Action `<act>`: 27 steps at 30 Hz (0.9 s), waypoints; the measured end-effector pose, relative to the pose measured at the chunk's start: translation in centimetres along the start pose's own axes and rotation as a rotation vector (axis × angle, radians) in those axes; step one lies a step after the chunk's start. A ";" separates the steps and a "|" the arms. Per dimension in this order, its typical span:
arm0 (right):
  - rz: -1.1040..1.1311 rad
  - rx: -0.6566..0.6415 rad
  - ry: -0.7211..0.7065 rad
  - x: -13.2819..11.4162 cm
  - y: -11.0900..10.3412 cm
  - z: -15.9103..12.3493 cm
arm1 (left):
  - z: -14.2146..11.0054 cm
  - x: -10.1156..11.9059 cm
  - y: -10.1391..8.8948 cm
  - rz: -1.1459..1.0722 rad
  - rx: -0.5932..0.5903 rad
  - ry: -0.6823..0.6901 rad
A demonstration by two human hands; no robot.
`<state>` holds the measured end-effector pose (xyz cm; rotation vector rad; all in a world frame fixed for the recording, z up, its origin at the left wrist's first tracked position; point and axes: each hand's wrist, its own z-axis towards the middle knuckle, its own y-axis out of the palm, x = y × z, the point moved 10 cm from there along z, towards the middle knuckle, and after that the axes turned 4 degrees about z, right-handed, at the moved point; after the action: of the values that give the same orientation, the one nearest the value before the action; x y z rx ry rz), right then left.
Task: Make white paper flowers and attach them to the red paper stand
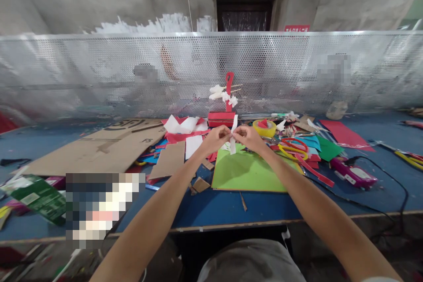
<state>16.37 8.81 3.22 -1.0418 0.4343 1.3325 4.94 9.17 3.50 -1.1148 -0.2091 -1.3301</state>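
Between my two hands is a narrow strip of white paper (233, 146), held upright above a lime-green sheet (254, 176). My left hand (218, 136) pinches it from one side with the fingertips. Opposite, my right hand (246, 135) pinches the same strip, and the fingertips of both hands meet. Just behind them stands a red paper box (220, 119) with a tall red strip (229, 80) rising from it. White paper flowers (226, 96) on thin sticks are attached to that strip.
Left lie a large cardboard sheet (82, 150), a smaller cardboard piece (170, 158) and a green packet (38, 198). Right are yellow tape (264, 128), scissors with red and yellow handles (294, 147), a purple corded device (353, 174) and red paper (343, 133). A perforated metal screen (280, 70) stands behind.
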 end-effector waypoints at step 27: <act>0.110 -0.046 0.059 0.6 0.6 -0.2 | 0.0 0.2 -0.3 0.028 0.021 -0.003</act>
<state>16.02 8.92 2.49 -1.1108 0.5136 1.4181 4.74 9.08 3.79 -1.0979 -0.2088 -1.2993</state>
